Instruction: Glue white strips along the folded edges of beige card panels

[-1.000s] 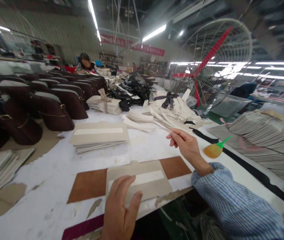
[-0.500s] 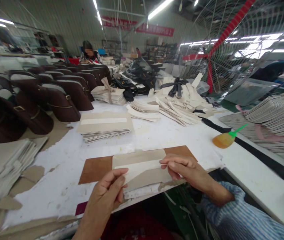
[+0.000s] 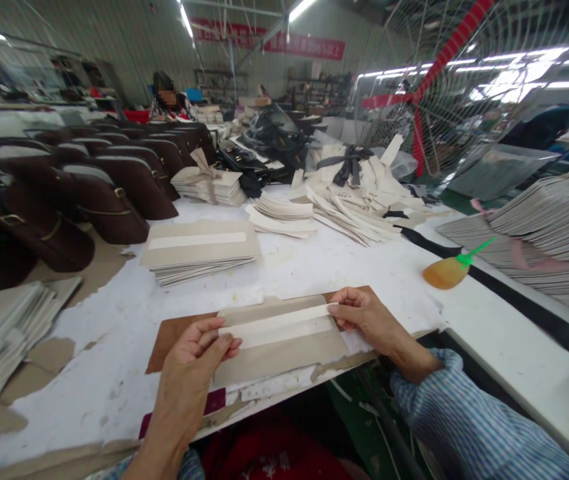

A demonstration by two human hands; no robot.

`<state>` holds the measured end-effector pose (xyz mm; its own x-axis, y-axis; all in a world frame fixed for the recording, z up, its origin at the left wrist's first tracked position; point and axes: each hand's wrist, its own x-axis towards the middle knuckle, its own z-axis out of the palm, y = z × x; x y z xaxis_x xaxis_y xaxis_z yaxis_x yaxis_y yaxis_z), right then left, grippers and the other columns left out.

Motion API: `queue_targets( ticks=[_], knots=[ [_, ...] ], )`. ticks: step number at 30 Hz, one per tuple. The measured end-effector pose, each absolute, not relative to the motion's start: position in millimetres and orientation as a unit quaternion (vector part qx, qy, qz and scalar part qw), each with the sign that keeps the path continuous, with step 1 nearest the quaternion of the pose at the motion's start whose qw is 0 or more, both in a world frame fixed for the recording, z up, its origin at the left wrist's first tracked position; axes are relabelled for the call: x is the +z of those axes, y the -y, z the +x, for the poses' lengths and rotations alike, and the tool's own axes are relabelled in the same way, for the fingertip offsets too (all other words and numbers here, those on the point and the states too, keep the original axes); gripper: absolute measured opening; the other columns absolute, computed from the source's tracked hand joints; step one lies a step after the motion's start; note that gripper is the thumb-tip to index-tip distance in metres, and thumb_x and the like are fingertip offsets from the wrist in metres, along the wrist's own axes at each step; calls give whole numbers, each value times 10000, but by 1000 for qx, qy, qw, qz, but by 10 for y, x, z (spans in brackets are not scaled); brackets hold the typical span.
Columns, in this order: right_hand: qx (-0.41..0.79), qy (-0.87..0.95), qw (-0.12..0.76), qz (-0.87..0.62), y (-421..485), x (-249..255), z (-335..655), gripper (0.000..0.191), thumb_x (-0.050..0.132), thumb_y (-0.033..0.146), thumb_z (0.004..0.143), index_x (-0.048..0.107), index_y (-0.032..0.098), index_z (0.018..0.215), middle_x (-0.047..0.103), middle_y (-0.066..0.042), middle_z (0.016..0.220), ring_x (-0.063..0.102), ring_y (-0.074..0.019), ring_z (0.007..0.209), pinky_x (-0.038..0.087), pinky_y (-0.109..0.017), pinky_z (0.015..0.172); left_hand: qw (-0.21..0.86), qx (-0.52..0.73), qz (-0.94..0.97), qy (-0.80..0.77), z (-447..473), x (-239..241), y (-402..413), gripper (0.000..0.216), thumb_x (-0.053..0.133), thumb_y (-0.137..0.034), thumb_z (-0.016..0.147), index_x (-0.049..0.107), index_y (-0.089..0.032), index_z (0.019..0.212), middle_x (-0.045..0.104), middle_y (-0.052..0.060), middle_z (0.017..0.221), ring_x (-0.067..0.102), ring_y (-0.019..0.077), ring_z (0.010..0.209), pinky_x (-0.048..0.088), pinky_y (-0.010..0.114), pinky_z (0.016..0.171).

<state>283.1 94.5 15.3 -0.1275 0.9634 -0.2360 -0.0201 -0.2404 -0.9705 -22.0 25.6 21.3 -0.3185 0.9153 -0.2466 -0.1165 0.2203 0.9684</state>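
A narrow white strip (image 3: 279, 324) stretches between my two hands, over a beige panel (image 3: 289, 357) at the front edge of the table. My left hand (image 3: 195, 353) pinches the strip's left end between thumb and fingers. At the other end, my right hand (image 3: 367, 319) pinches it the same way. Whether the strip touches the panel along its length, I cannot tell. Under the panel lies a brown board (image 3: 164, 341), its ends sticking out left and right.
Behind the panel sits a stack of beige panels (image 3: 201, 257), the top one bearing a white strip. Farther back lie loose curved strips (image 3: 284, 217). Brown bags (image 3: 107, 203) stand at left. A bottle with amber liquid (image 3: 445, 272) lies at right, near a large fan (image 3: 417, 97).
Both hands have raised the strip slightly away from me and drawn it straight across the panel. My left hand has shifted left. The view has turned a little.
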Motion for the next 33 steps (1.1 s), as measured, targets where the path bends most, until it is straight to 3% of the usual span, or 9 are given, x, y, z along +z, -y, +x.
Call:
queue_targets(
  ticks=[6, 11, 17, 25, 29, 33],
  knots=[
    [538, 469, 403, -573, -1068, 137, 2726, 425, 863, 531, 635, 669, 182, 780, 474, 89, 459, 365, -69, 445, 301, -210, 456, 374, 442, 385, -719, -290, 205, -352, 479, 728, -602, 640, 682, -188, 876, 775, 43, 777, 745, 212, 728, 581, 311, 690],
    [484, 488, 403, -604, -1108, 94, 2705, 366, 817, 513, 673, 688, 188, 782, 498, 69, 496, 367, -80, 459, 238, -224, 439, 304, 405, 435, -744, -307, 247, -391, 392, 628, -586, 726, 744, -230, 841, 737, 0, 723, 693, 209, 694, 533, 345, 731],
    [463, 519, 362, -621, -1102, -8, 2720, 370, 757, 551, 730, 683, 215, 866, 596, 38, 632, 481, -118, 509, 361, -234, 439, 216, 368, 481, -766, -278, 247, -443, 304, 544, -491, 779, 728, -250, 780, 745, 15, 771, 679, 229, 754, 495, 375, 799],
    [385, 574, 341, -637, -1087, -46, 2707, 425, 698, 615, 762, 706, 203, 867, 634, -3, 670, 500, -136, 537, 355, -253, 453, 152, 337, 515, -773, -232, 162, -511, 267, 488, -418, 826, 682, -247, 758, 738, 45, 843, 671, 242, 835, 459, 391, 819],
    [353, 594, 327, -645, -1072, -46, 2700, 419, 670, 613, 783, 721, 208, 877, 642, -13, 669, 493, -140, 512, 352, -266, 445, 135, 323, 523, -777, -220, 151, -521, 250, 491, -398, 837, 677, -240, 783, 724, 49, 852, 661, 241, 829, 456, 396, 805],
    [319, 612, 320, -649, -1060, -26, 2691, 394, 663, 600, 786, 731, 218, 854, 652, -20, 661, 538, -167, 562, 383, -278, 477, 136, 316, 509, -789, -209, 141, -519, 288, 549, -376, 835, 694, -200, 1011, 686, 30, 825, 651, 226, 789, 478, 392, 797]
  ],
)
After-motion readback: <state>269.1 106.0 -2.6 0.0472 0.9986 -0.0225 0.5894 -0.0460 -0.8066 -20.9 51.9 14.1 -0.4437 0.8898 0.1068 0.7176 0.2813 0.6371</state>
